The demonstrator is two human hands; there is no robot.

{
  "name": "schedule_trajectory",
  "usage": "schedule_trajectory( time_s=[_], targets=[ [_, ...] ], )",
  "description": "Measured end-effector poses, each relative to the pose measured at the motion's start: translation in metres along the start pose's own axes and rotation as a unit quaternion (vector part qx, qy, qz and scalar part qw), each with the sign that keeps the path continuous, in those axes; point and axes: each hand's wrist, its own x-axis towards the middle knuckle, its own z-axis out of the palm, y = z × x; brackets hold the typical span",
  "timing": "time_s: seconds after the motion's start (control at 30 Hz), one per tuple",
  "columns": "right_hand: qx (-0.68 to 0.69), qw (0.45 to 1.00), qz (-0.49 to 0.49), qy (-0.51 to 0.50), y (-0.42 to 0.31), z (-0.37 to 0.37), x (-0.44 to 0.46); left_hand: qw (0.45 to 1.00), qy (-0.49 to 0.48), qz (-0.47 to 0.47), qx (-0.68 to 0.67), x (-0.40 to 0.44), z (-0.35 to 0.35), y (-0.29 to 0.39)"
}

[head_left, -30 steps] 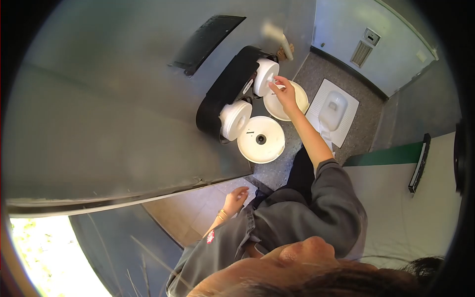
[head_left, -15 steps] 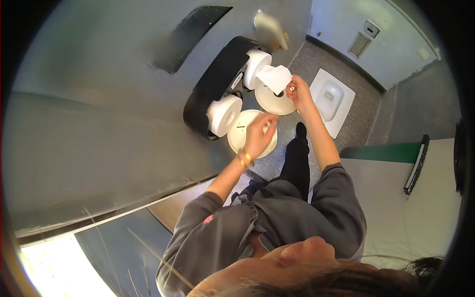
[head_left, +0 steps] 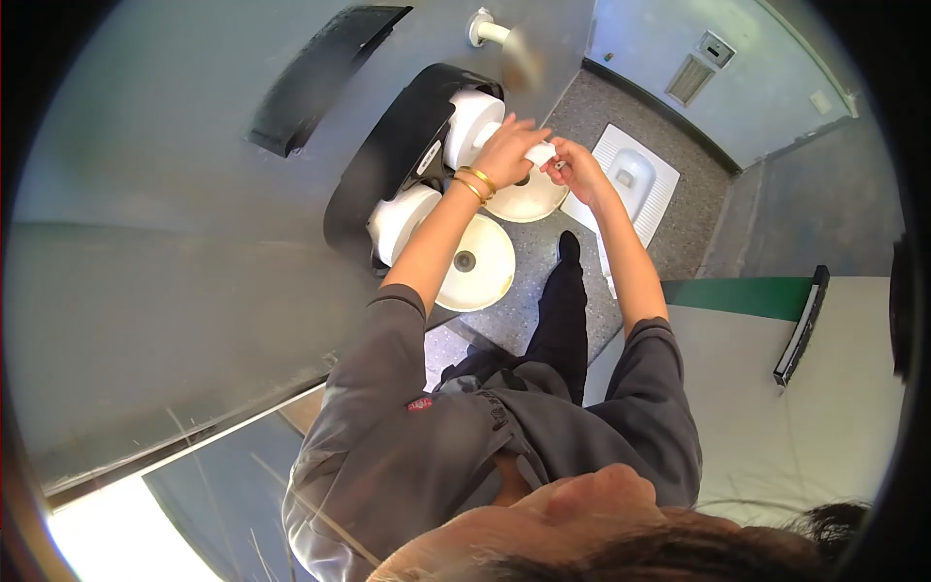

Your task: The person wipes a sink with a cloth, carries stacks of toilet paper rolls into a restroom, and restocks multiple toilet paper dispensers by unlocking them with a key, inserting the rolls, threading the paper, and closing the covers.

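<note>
Two white toilet paper rolls sit side by side in a black dispenser on the wall (head_left: pixel 383 165); the upper roll (head_left: pixel 469 126) has its loose end pulled out. My left hand (head_left: pixel 506 155), with gold bangles at the wrist, reaches across beside the upper roll, its fingers bent over the loose toilet paper (head_left: pixel 540 153). From the other side my right hand (head_left: pixel 578 172) pinches the same piece between thumb and fingertips. The lower roll (head_left: pixel 401 221) is partly behind my left forearm and untouched.
Below the dispenser are two round cream-coloured lids (head_left: pixel 490 276), one partly hidden by my hands. A squat toilet (head_left: pixel 635 179) lies in the floor beyond. A dark curved panel (head_left: pixel 325 78) and a pale wall fitting (head_left: pixel 493 32) are above. A green-topped partition (head_left: pixel 737 298) stands right.
My left hand has moved up from above the lower lid to the paper at the upper roll. My right hand stays at the loose end, which now looks gathered smaller between both hands.
</note>
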Motion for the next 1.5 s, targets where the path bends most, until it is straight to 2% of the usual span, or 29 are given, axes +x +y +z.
schedule_trajectory(
  time_s=[0.07, 0.1, 0.17, 0.2, 0.3, 0.33, 0.47, 0.57, 0.73, 0.77, 0.87, 0.97, 1.03, 1.1, 1.17, 1.2, 1.3, 1.37, 1.4, 1.43, 1.5],
  targets=[
    [-0.001, 0.996, -0.072, 0.053, 0.004, 0.003, -0.005, 0.987, -0.088, -0.105, -0.089, 0.0, 0.001, -0.009],
    [-0.001, 0.991, -0.107, 0.081, 0.007, 0.006, -0.008, 0.989, -0.051, -0.096, -0.104, -0.001, 0.005, -0.011],
    [-0.142, 0.97, -0.174, 0.093, 0.024, 0.014, -0.01, 0.988, 0.024, -0.077, -0.135, -0.003, 0.008, -0.006],
    [-0.213, 0.95, -0.206, 0.099, 0.032, 0.017, -0.009, 0.983, 0.013, -0.099, -0.154, -0.003, 0.009, -0.002],
    [-0.231, 0.931, -0.24, 0.151, 0.041, 0.02, 0.001, 0.973, 0.011, -0.142, -0.18, -0.003, 0.006, 0.009],
    [-0.171, 0.937, -0.247, 0.176, 0.044, 0.023, 0.006, 0.976, 0.027, -0.141, -0.166, -0.004, 0.009, 0.009],
    [-0.161, 0.934, -0.25, 0.196, 0.041, 0.031, 0.002, 0.984, 0.062, -0.125, -0.107, -0.01, 0.02, -0.001],
    [-0.149, 0.933, -0.256, 0.203, 0.035, 0.042, -0.005, 0.984, 0.01, -0.133, -0.119, -0.01, 0.019, 0.001],
    [-0.065, 0.947, -0.251, 0.191, 0.04, 0.038, 0.006, 0.971, 0.046, -0.135, -0.192, -0.014, 0.027, -0.007],
    [-0.032, 0.957, -0.223, 0.184, 0.041, 0.035, 0.007, 0.969, 0.06, -0.129, -0.203, -0.016, 0.025, -0.005],
    [0.057, 0.971, -0.161, 0.167, 0.039, 0.018, 0.009, 0.987, 0.065, -0.09, -0.116, -0.021, 0.017, 0.001],
    [0.005, 0.98, -0.15, 0.129, 0.031, 0.02, 0.005, 0.974, 0.08, -0.149, -0.148, -0.025, 0.022, -0.006],
    [-0.221, 0.936, -0.225, 0.159, 0.018, 0.039, -0.009, 0.965, 0.091, -0.177, -0.171, -0.023, 0.024, -0.01],
    [-0.402, 0.846, -0.309, 0.167, 0.021, 0.037, -0.007, 0.959, 0.09, -0.203, -0.178, -0.023, 0.024, -0.011],
    [-0.531, 0.728, -0.404, 0.158, 0.037, 0.02, 0.011, 0.956, 0.074, -0.228, -0.168, -0.019, 0.016, -0.004],
    [-0.514, 0.743, -0.399, 0.155, 0.038, 0.017, 0.011, 0.962, 0.084, -0.204, -0.164, -0.018, 0.012, 0.002],
    [-0.411, 0.895, -0.156, 0.077, 0.027, 0.013, 0.01, 0.978, 0.109, -0.117, -0.135, -0.02, 0.006, 0.01],
    [-0.299, 0.952, -0.044, 0.048, 0.028, 0.004, 0.017, 0.987, 0.118, -0.04, -0.101, -0.019, 0.012, -0.002],
    [-0.241, 0.97, 0.013, 0.034, 0.029, 0.001, 0.019, 0.989, 0.11, -0.056, -0.084, -0.019, 0.016, -0.007],
    [-0.317, 0.939, -0.102, 0.084, 0.026, 0.009, 0.014, 0.99, 0.103, -0.072, -0.067, -0.018, 0.017, -0.007],
    [-0.448, 0.816, -0.322, 0.176, 0.016, 0.034, -0.001, 0.985, 0.1, -0.118, -0.075, -0.016, 0.016, -0.002]
  ],
)
